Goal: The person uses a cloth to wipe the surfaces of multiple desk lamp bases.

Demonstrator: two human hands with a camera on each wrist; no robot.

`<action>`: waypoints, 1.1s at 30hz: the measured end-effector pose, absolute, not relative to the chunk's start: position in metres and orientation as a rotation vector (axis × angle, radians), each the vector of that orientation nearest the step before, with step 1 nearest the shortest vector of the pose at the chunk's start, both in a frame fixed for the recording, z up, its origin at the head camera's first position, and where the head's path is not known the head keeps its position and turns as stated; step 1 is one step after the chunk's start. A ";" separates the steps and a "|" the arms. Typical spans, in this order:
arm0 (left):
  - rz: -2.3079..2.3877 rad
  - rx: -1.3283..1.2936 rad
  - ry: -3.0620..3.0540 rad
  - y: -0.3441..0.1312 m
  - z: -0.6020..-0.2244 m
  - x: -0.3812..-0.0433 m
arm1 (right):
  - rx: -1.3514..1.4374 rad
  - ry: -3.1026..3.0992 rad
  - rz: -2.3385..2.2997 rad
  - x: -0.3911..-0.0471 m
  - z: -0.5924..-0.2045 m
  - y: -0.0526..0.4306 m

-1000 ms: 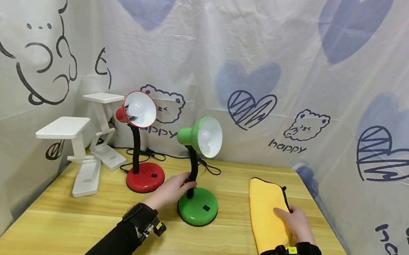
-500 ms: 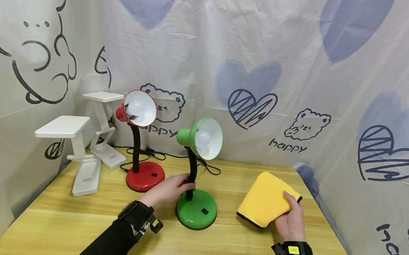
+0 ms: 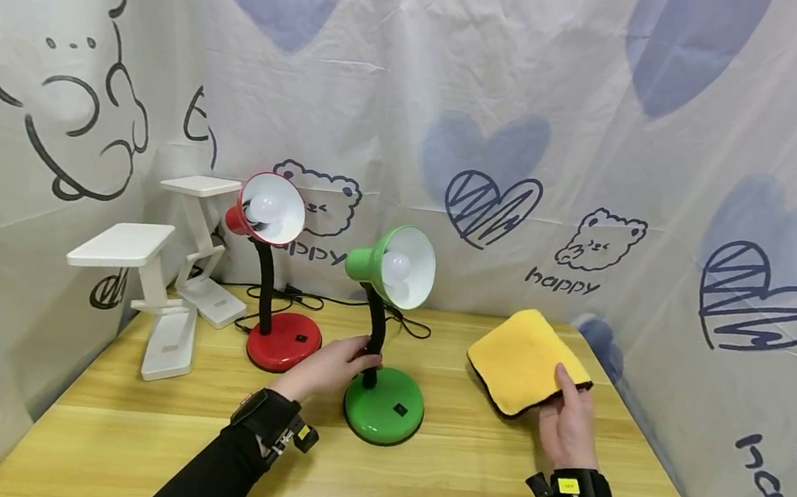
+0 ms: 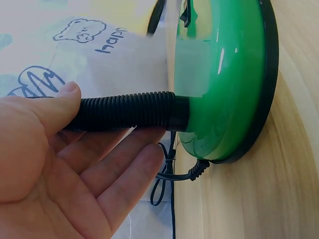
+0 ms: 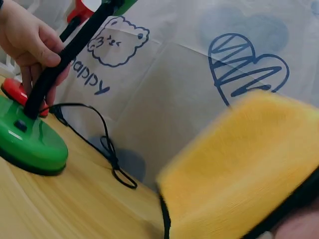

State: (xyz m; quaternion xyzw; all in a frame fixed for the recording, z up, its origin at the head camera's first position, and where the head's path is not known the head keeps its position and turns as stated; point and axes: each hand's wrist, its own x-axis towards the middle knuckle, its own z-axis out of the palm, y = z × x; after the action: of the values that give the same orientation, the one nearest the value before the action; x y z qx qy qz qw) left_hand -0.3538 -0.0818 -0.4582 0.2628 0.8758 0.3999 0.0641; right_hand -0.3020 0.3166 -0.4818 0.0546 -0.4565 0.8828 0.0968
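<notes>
Tabletop: pale yellow wood grain, streaked.
Green lamp, between the tabletop's left and right edges: glossy green shade and base; white shade interior; ribbed black neck; black switch.
Red lamp, toward the tabletop's back-left corner: red shade and base; white shade interior; black neck.
Folding stands, tabletop left edge: plain white.
Cloth, toward the tabletop's right edge: plain yellow, black border.
Power cord: black.
Backdrop: greyish white; solid pale-blue hearts; dark-blue hatched hearts, outlined bears, "happy" lettering.
Sleeves: black.
</notes>
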 end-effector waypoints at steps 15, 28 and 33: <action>1.209 0.784 2.645 -0.081 -0.461 -0.355 | -0.098 -1.931 2.116 -0.306 -0.490 0.308; 1.204 0.781 2.641 -0.081 -0.461 -0.355 | 0.078 -1.969 2.113 -0.299 -0.480 0.295; 1.185 0.765 2.679 -0.081 -0.460 -0.355 | 0.153 -2.232 1.662 -0.299 -0.469 0.277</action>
State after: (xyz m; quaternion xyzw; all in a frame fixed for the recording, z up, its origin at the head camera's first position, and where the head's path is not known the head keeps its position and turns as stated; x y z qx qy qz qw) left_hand -0.3548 -0.0810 -0.4598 0.2523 0.8834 0.3908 0.0571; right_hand -0.2992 0.2770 -0.4692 0.0542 -0.7884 0.5869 0.1765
